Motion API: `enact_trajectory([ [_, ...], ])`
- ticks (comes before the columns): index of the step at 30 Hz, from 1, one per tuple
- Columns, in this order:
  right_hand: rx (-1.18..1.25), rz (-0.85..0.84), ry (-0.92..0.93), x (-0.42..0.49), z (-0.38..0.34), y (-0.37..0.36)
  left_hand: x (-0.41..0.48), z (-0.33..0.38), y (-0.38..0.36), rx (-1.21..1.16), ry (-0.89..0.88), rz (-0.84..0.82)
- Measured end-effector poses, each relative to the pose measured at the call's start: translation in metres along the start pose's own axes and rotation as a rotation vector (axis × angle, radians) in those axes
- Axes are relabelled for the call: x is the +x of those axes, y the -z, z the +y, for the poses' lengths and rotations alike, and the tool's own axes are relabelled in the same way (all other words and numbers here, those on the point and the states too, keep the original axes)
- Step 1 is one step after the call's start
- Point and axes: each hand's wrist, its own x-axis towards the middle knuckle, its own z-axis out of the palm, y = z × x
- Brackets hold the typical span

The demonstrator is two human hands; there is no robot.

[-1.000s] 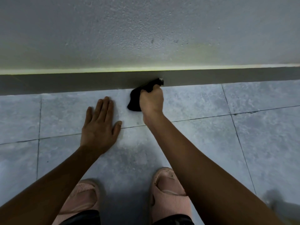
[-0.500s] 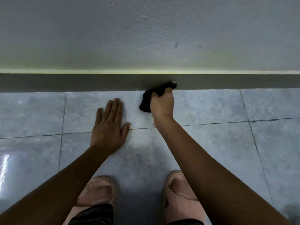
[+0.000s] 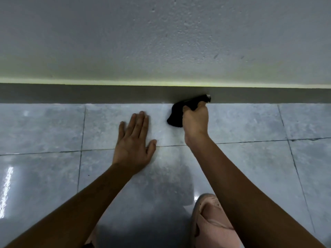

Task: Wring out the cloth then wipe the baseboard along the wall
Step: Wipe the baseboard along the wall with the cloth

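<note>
One right hand (image 3: 195, 122) has fingers clenched round the black cloth (image 3: 180, 111), pressing baseboard (image 3: 107, 94).

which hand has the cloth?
The right hand: its grip is closed on the black cloth at the baseboard. The left hand lies flat and empty on the floor tile.

Cloth (image 3: 176, 114): black. Baseboard (image 3: 89, 93): dark grey. Wall (image 3: 161, 42): off-white, speckled. Floor (image 3: 250, 122): mottled grey-blue tiles, dark grout lines. Slipper (image 3: 213, 224): pink, ribbed.

Right hand (image 3: 195, 120) hides most of the cloth (image 3: 176, 114).
</note>
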Motion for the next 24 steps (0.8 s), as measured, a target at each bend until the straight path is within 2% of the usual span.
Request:
enact_trajectory([
  [3, -0.027, -0.088, 0.004, -0.017, 0.002, -0.02, -0.001, -0.001, -0.003, -0.011, 0.016, 0.009],
  [5, 0.052, -0.109, 0.004, -0.024, -0.001, -0.025, -0.002, -0.002, -0.003, -0.001, 0.013, 0.009],
  [8, 0.177, -0.011, 0.028, -0.026, -0.005, -0.024, -0.007, -0.012, -0.002, 0.029, 0.035, 0.022],
  [11, 0.18, 0.078, 0.069, -0.025, -0.004, -0.021, -0.013, -0.035, 0.004, 0.034, 0.129, 0.051],
  [17, 0.059, 0.062, 0.015, -0.028, 0.003, -0.051, -0.022, -0.06, 0.005, 0.015, 0.172, 0.031],
  [21, -0.004, -0.054, 0.01, -0.042, 0.005, -0.069, -0.02, -0.057, 0.003, 0.018, 0.178, 0.033],
  [24, 0.078, -0.13, -0.001, -0.052, 0.0, -0.078, -0.02, -0.055, 0.004, 0.028, 0.18, 0.037],
])
